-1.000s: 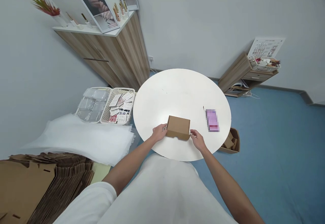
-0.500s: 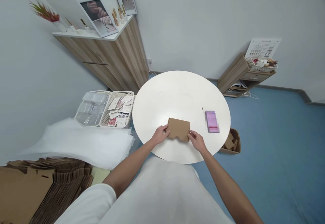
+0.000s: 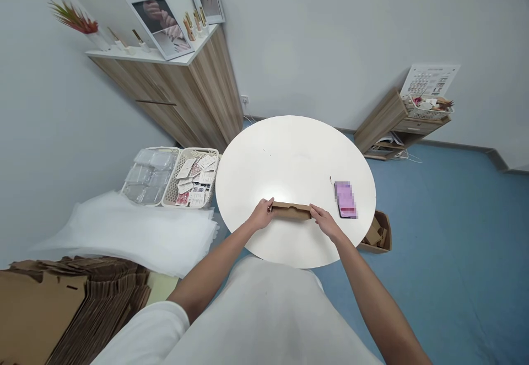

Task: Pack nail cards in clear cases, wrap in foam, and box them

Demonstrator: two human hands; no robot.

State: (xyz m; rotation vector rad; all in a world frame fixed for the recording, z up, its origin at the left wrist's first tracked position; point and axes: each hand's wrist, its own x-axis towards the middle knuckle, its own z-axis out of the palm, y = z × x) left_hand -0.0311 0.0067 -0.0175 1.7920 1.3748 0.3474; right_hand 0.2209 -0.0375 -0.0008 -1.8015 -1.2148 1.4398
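A small brown cardboard box [image 3: 291, 211] is held over the near part of the round white table [image 3: 289, 155], tilted so that its narrow edge with a notch faces me. My left hand [image 3: 262, 214] grips its left end, thumb on the near side. On the right end, my right hand [image 3: 323, 220] is closed with the fingers partly hidden behind the cardboard. To the right lies a phone [image 3: 345, 199] with a blurred purple screen, beside a tiny dark object [image 3: 330, 179].
Left of the table stand a basket of cards [image 3: 194, 180] and a basket of clear packs [image 3: 149, 176]. White foam sheets [image 3: 136, 230] and a stack of flat cardboard [image 3: 95, 310] lie nearer. A carton with brown boxes [image 3: 378, 232] is on the floor at right.
The box has been tipped up between both hands, so its broad flat face has turned away and its notched narrow edge now shows. Both hands stay at its ends.
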